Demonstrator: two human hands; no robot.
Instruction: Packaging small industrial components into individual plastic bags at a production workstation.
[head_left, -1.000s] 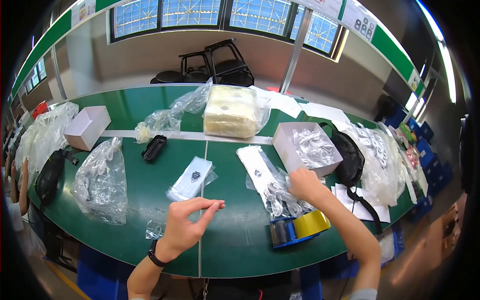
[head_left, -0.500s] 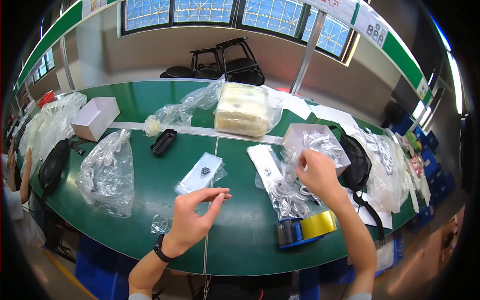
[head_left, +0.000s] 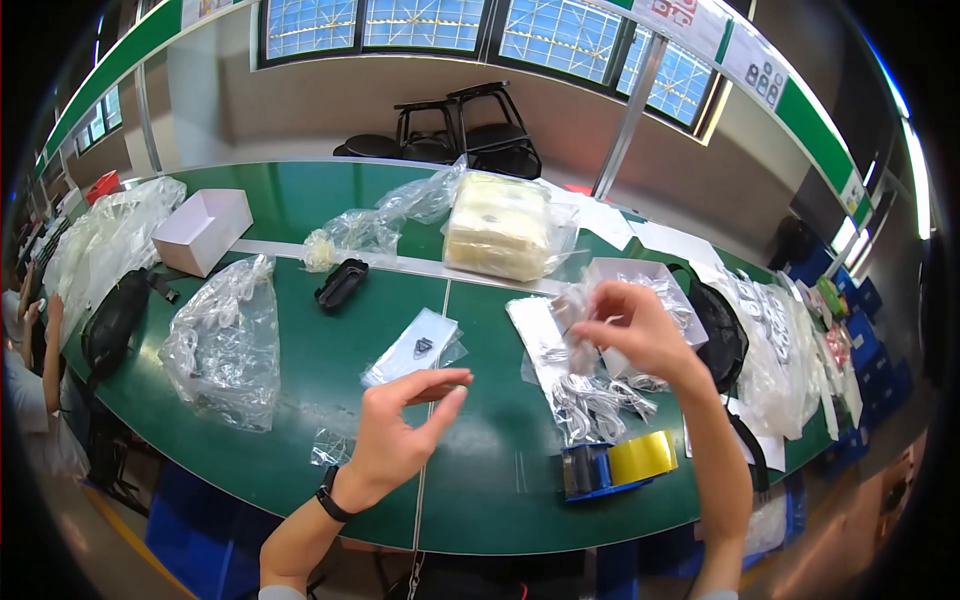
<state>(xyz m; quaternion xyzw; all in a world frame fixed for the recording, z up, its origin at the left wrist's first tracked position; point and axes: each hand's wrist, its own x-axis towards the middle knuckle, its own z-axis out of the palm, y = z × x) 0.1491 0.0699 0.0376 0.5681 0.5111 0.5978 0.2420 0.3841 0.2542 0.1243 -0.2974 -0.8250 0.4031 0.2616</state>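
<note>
My right hand (head_left: 640, 325) pinches a small clear plastic bag (head_left: 577, 325), smeared by motion, in front of a white box (head_left: 612, 270) that holds bagged white cables (head_left: 660, 295). What the bag contains cannot be made out. Left of the middle, my left hand (head_left: 400, 430) has its thumb and fingers curved but apart, with nothing seen between them. Just beyond it lies a stack of flat clear bags (head_left: 410, 350) with a dark mark. Below my right hand are white coiled cables (head_left: 600, 408), beside a row of pale plastic packets (head_left: 535, 335).
A blue tape dispenser (head_left: 590, 470) with yellow tape stands at the near right. Black pouches (head_left: 718, 340) lie at both sides, and a black case (head_left: 342, 285) at left centre. A large clear bag (head_left: 225, 340), a wrapped stack (head_left: 497, 225) and another white box (head_left: 203, 232) occupy the green table.
My right hand has drawn back from the white box, a clear bag now showing in its fingers. The left thumb and fingers have parted a little. The whole view has shifted slightly.
</note>
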